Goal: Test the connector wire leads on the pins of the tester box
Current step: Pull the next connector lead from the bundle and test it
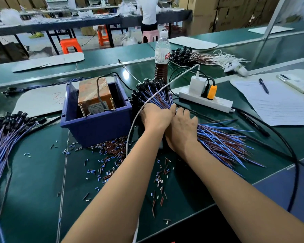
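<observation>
A big bundle of blue and brown connector wires [221, 139] lies on the green table, black connector heads [147, 86] at the far end and bare leads fanning to the right. My left hand [155, 116] and my right hand [182, 125] both grip the middle of this bundle, side by side and touching. Left of my hands stands a blue bin [96, 127] holding the orange tester box [94, 95], which has two screw-like pins [82, 109] at its front.
A second pile of the same wires [5, 135] lies at the far left. Cut insulation bits [111, 155] litter the table in front of the bin. A power strip [207, 100], a bottle [162, 55], paper with a pen [263, 85], and cables [288, 155] sit behind and right.
</observation>
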Available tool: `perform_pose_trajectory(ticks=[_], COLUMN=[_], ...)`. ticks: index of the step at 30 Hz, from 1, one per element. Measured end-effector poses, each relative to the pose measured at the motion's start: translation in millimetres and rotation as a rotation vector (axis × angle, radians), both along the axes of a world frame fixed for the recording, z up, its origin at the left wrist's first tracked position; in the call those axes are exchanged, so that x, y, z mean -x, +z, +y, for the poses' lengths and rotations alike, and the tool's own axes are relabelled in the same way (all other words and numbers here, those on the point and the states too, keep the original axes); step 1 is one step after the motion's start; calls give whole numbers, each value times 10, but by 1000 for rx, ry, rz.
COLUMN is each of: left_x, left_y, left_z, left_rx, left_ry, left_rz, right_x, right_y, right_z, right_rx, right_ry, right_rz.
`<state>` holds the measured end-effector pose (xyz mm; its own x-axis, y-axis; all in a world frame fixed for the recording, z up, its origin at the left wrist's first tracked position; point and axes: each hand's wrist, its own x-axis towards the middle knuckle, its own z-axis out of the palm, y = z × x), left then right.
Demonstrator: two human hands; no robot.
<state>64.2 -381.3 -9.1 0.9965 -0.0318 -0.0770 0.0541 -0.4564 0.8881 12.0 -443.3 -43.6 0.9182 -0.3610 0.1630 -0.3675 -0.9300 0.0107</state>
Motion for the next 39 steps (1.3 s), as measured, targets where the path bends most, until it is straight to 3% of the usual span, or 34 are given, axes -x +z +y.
perform_pose_trajectory(ticks=[5,9,11,13,15,16,19,20,23,26,28,32,39], left_x=[56,113,203,287,373,406,474,490,452,243,50,-338,-775], left_y=[76,249,326,364,404,397,243,170,-30,-125,-175,-229,-252], left_z=[205,434,627,879,1202,1375,1931,2121,2639,3065,3274,3509,3497], left_rx=[-240,-291,-276,-106,39,36,-87,-112,-254,-571,-752,-979,-1097], left_ry=[-189,-412,-509,-559,-546,-501,-206,-91,279,600,621,583,492], left_rz=[3,111,75,103,102,10,-429,-496,-555,-535,-431,-171,-171], right_x=[-39,16,68,154,215,227,212,191,57,-139,-228,-292,-328], right_y=[29,277,446,612,740,772,746,703,532,340,188,90,124], right_z=[-18,53,173,366,618,754,1167,1320,1800,2330,2620,2883,2882], right_rx=[-89,-172,-140,-101,-141,-205,-409,-436,-542,-583,-412,-246,-256], right_ry=[-4,-58,-46,30,192,299,582,648,827,913,928,875,864], right_rz=[5,-28,-232,-510,-686,-709,-581,-527,-358,21,183,189,209])
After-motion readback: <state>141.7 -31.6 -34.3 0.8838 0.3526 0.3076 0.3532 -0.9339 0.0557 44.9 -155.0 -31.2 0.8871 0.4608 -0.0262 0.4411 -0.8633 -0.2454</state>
